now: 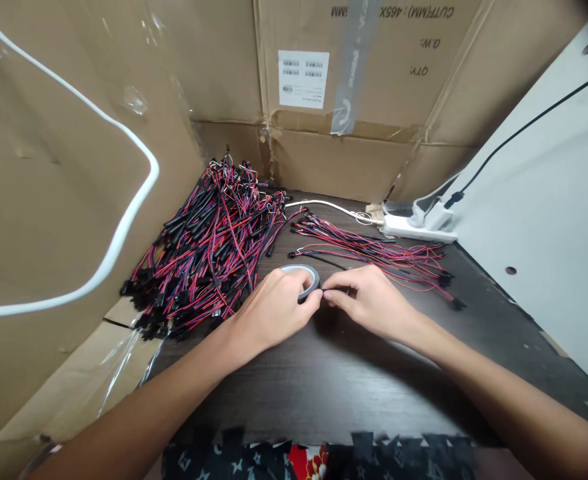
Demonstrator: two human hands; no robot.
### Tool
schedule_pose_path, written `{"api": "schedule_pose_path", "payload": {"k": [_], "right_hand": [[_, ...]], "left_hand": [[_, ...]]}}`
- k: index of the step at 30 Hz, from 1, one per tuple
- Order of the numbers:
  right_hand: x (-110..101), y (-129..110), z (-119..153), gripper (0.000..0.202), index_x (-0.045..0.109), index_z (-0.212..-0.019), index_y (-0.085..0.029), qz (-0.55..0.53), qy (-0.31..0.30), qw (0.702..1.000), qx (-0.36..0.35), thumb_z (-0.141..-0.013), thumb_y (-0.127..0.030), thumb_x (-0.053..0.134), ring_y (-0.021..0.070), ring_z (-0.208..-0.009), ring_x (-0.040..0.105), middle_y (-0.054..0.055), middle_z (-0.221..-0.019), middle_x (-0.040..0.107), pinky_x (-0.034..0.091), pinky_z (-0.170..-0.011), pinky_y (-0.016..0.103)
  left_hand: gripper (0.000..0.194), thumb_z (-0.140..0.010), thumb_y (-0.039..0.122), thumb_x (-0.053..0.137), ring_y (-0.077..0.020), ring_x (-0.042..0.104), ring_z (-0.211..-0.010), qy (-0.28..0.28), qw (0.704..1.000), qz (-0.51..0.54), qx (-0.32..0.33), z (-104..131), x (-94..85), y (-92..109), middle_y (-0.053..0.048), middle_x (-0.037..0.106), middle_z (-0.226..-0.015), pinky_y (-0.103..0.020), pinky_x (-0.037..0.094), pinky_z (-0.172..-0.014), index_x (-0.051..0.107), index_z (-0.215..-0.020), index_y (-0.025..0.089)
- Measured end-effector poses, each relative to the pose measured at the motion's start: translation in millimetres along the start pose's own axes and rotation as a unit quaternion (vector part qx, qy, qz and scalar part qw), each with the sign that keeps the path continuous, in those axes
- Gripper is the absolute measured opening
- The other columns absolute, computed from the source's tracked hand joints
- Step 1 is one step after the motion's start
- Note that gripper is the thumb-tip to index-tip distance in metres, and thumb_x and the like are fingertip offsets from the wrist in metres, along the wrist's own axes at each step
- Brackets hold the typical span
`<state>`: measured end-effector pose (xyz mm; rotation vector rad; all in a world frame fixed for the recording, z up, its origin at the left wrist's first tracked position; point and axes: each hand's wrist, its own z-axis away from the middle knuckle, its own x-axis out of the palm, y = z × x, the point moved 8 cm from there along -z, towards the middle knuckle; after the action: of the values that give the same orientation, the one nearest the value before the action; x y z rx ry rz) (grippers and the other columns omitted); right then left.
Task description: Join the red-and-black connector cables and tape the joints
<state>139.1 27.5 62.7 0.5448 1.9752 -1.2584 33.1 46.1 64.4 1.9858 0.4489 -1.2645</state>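
Note:
My left hand [281, 303] is closed around a roll of black tape [315, 279] with a pale inner ring, above the middle of the dark table. Right beside it, my right hand [371, 299] pinches with thumb and forefinger at the roll's edge, where a small dark bit shows between the fingertips; it looks like the tape's end. Behind my right hand lies a loose bundle of red, blue and black wire harnesses [374, 245] with black connectors. A much larger heap of similar wire harnesses [219, 233] is piled behind and left of my left hand.
A white power strip [419, 228] with plugs sits at the back right, its white cord running behind the wires. Cardboard walls [354, 160] close off the back and left. A white panel [549, 193] stands right. Dark tape pieces [361, 440] line the table's front edge.

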Motion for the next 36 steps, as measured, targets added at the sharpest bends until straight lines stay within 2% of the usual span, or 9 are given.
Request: {"api": "schedule_pose_path", "payload": {"k": [5,11,19,22,26,29,31,33,36], "right_hand": [[4.3,-2.7,-0.1,0.016,0.072,-0.083,-0.020,0.015,-0.021,0.999,-0.025,-0.084,-0.015,0.057,0.0133,-0.064,0.063,0.002,-0.075,0.072,0.043,-0.065,0.024],[9.6,-4.3,0.1,0.018,0.071,-0.077,-0.018,0.028,-0.023,0.997,-0.073,-0.087,-0.016,0.056,0.0119,-0.061,0.061,0.002,-0.069,0.069,0.040,-0.062,0.022],[6.6,-26.4,11.6,0.033,0.060,-0.059,-0.016,0.150,0.053,0.973,-0.166,-0.089,-0.013,0.045,0.0114,-0.053,0.047,0.002,-0.055,0.058,0.032,-0.056,0.026],[-1.2,-22.6,8.0,0.026,0.065,-0.064,-0.016,0.070,0.049,0.991,-0.104,-0.086,-0.015,0.052,0.0099,-0.051,0.050,0.001,-0.057,0.062,0.034,-0.055,0.024],[-0.1,-3.9,2.4,0.017,0.070,-0.070,-0.016,-0.070,-0.022,0.997,0.030,-0.083,-0.016,0.059,0.0081,-0.051,0.055,-0.002,-0.059,0.066,0.039,-0.055,0.020],[3.5,3.4,1.9,0.017,0.070,-0.069,-0.015,-0.087,-0.043,0.994,0.050,-0.083,-0.017,0.059,0.0082,-0.052,0.055,-0.002,-0.060,0.067,0.038,-0.055,0.020],[2.7,0.7,2.7,0.018,0.069,-0.068,-0.015,-0.042,-0.018,0.999,0.012,-0.083,-0.016,0.059,0.0079,-0.051,0.053,-0.001,-0.059,0.065,0.037,-0.055,0.020],[-0.3,-14.5,7.2,0.022,0.066,-0.066,-0.013,0.052,0.031,0.996,-0.072,-0.085,-0.013,0.055,0.0088,-0.052,0.049,0.001,-0.058,0.062,0.034,-0.055,0.023],[1.0,-56.1,25.3,0.033,0.060,-0.060,-0.012,0.197,0.081,0.951,-0.224,-0.089,-0.009,0.044,0.0121,-0.052,0.041,0.003,-0.054,0.054,0.029,-0.054,0.028]], "left_hand": [[0.028,-0.089,0.029,0.046,-0.0126,0.048,-0.056,-0.021,0.997,-0.076,0.011,1.0,3.6,2.7,-0.002,0.055,-0.061,-0.027,0.028,-0.054,0.057,-0.066,0.016],[0.035,-0.092,0.030,0.040,-0.0149,0.052,-0.060,-0.035,0.995,-0.091,0.009,1.3,6.9,2.0,-0.004,0.059,-0.065,-0.028,0.025,-0.054,0.062,-0.068,0.017],[0.036,-0.090,0.029,0.044,-0.0097,0.038,-0.047,0.020,0.997,-0.052,0.050,1.6,-3.0,4.6,0.000,0.049,-0.053,-0.028,0.020,-0.051,0.058,-0.059,0.016],[0.035,-0.091,0.028,0.044,-0.0091,0.040,-0.048,0.003,0.996,-0.028,0.079,1.8,-2.1,5.4,0.001,0.050,-0.054,-0.027,0.023,-0.053,0.061,-0.063,0.015],[0.033,-0.090,0.029,0.044,-0.0087,0.039,-0.049,-0.010,0.997,-0.010,0.078,0.7,-0.5,2.8,0.002,0.048,-0.055,-0.026,0.024,-0.053,0.065,-0.068,0.016],[0.034,-0.090,0.029,0.044,-0.0083,0.035,-0.047,-0.002,0.997,-0.011,0.071,0.2,0.8,3.0,0.002,0.044,-0.052,-0.026,0.022,-0.052,0.064,-0.065,0.016],[0.034,-0.088,0.029,0.045,-0.0081,0.035,-0.046,0.003,0.997,-0.009,0.073,0.2,2.0,4.6,0.002,0.042,-0.051,-0.026,0.022,-0.052,0.063,-0.063,0.016],[0.034,-0.087,0.028,0.046,-0.0076,0.033,-0.046,0.009,0.997,-0.006,0.081,0.1,2.0,6.2,0.003,0.041,-0.050,-0.026,0.021,-0.052,0.061,-0.059,0.015],[0.038,-0.087,0.029,0.047,-0.0070,0.031,-0.044,0.022,0.996,-0.008,0.084,-1.2,-2.7,2.5,0.003,0.039,-0.048,-0.026,0.020,-0.051,0.055,-0.053,0.015]]}}
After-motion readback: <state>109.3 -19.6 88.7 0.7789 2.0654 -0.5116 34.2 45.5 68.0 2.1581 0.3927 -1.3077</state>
